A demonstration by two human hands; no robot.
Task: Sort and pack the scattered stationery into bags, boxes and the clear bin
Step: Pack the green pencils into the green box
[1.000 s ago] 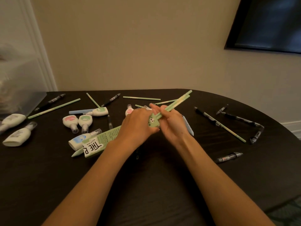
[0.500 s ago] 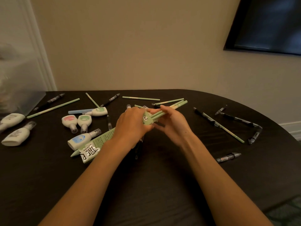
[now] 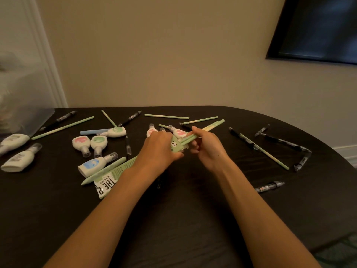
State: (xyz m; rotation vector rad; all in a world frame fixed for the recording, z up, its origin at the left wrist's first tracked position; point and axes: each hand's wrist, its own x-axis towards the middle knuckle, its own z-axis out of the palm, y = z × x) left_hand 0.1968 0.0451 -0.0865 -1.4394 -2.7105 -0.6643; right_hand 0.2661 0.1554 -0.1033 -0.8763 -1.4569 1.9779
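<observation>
At centre: left hand (image 3: 158, 151) grips panda box (image 3: 175, 146); right hand (image 3: 209, 149) pinches green pencils (image 3: 207, 128).

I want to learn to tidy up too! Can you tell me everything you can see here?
Pencils: about six loose, green, scattered.
Pens: about eight, black, scattered, mostly right.
Dispensers: eight, white, coloured labels, left and middle.
Thick sticks: two, blue and green, left.
Box: one, green, under left arm.
Bin: one, clear, far left.
Table: one, dark.
Screen: one, dark, on wall.
Left grip: hand, holds box's panda end.
Right grip: hand, pinches pencil bundle.
</observation>
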